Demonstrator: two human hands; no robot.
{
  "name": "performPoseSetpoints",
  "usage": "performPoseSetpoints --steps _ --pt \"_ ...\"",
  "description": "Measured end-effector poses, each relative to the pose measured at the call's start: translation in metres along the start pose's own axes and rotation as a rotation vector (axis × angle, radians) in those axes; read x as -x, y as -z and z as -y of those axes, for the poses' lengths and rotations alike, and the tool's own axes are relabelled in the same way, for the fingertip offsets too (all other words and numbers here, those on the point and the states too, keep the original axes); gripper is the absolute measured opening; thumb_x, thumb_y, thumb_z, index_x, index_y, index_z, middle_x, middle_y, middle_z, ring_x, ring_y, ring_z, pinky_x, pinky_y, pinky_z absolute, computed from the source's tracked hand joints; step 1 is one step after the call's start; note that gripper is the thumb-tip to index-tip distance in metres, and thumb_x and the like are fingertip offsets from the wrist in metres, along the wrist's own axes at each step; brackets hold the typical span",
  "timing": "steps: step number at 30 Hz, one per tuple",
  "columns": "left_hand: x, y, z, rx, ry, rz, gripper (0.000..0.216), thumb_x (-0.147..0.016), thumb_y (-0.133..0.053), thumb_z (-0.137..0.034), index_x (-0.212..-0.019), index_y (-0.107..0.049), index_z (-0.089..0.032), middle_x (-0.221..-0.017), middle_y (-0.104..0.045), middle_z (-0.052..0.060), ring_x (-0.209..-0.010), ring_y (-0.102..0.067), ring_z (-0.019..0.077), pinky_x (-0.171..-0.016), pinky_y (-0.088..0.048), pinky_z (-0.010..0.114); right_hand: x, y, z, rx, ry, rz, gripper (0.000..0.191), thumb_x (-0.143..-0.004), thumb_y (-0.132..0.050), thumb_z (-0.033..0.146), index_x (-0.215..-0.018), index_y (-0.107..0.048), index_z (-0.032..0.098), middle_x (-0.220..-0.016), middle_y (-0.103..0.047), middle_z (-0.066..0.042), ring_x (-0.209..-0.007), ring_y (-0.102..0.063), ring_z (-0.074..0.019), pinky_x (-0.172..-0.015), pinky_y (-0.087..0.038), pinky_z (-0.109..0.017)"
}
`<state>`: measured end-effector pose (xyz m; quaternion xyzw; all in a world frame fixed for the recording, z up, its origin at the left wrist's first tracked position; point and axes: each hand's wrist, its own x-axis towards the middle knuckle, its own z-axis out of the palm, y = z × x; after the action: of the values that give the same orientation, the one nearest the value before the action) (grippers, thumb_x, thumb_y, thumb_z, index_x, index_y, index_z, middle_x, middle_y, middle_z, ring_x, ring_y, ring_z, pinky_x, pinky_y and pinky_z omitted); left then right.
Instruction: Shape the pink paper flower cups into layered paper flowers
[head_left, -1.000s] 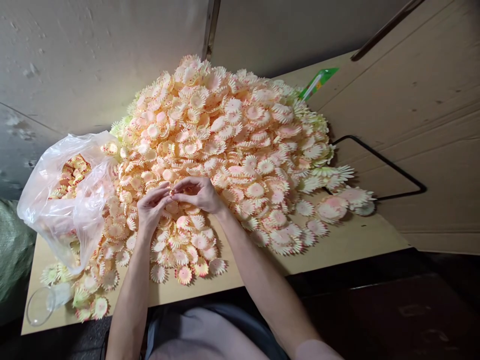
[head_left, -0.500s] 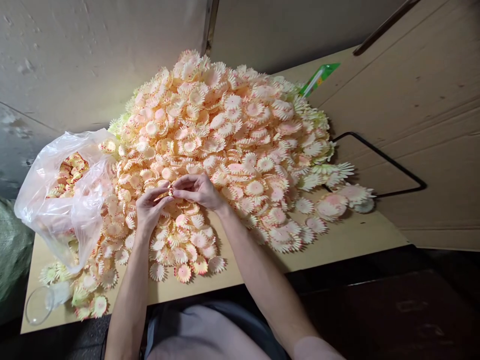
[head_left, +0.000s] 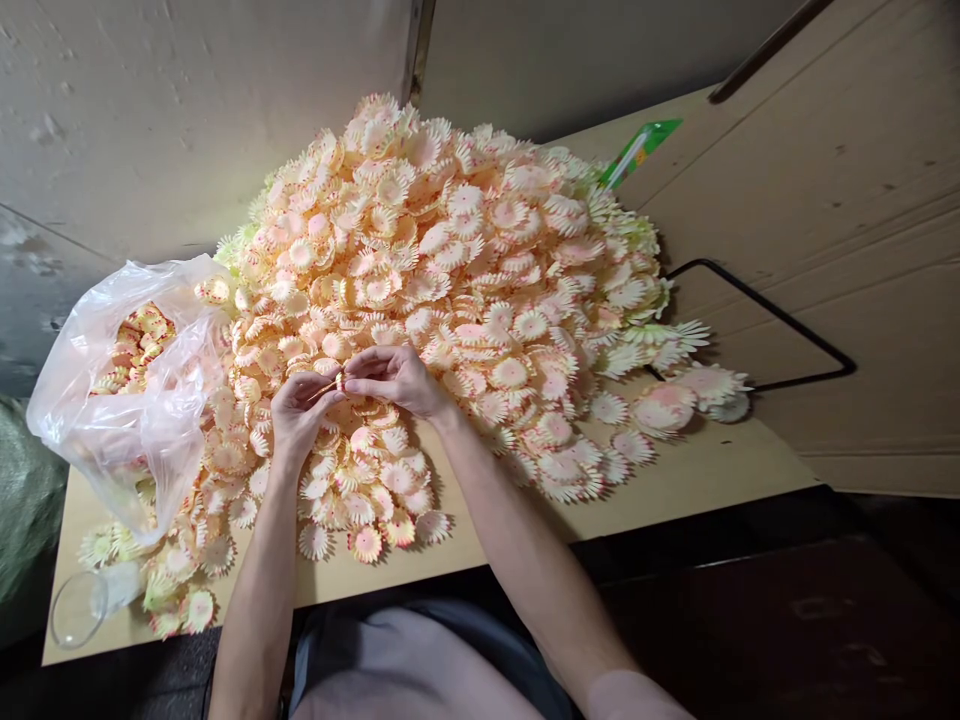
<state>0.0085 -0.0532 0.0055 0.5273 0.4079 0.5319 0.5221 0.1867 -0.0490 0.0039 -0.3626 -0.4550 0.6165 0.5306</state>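
Note:
A big heap of peach and cream artificial flower heads (head_left: 465, 280) covers the table. My left hand (head_left: 296, 415) and my right hand (head_left: 394, 378) meet over the heap's near side, fingertips pinched together on one small flower piece (head_left: 339, 382). Both hands are closed on it. What exactly sits between the fingertips is too small to make out beyond a small peach part. Loose flower heads (head_left: 367, 500) lie under my wrists.
A clear plastic bag (head_left: 127, 390) with more flower pieces slumps at the left. A clear cup (head_left: 79, 608) lies at the table's near left corner. A green packet (head_left: 637, 150) and a black wire frame (head_left: 757, 320) lie at the right, against cardboard (head_left: 840, 230).
The hands have stayed pinched together on the small piece, shifting only slightly. The view has tilted down a little.

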Motion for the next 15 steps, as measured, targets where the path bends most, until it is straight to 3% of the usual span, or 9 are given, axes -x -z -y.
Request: performPoseSetpoints --steps 15 --pt "0.0010 0.0000 0.0026 0.001 -0.032 0.071 0.031 -0.063 -0.088 -0.025 -0.082 -0.064 -0.021 -0.103 -0.077 0.007 -0.103 -0.073 0.0232 -0.092 -0.059 0.039 -0.0002 0.0017 0.0011 0.001 -0.017 0.018 0.029 -0.065 -0.085 0.031 -0.087 -0.073 0.016 -0.088 -0.078 -0.006 -0.075 -0.072 -0.0149 -0.074 -0.058 -0.029"
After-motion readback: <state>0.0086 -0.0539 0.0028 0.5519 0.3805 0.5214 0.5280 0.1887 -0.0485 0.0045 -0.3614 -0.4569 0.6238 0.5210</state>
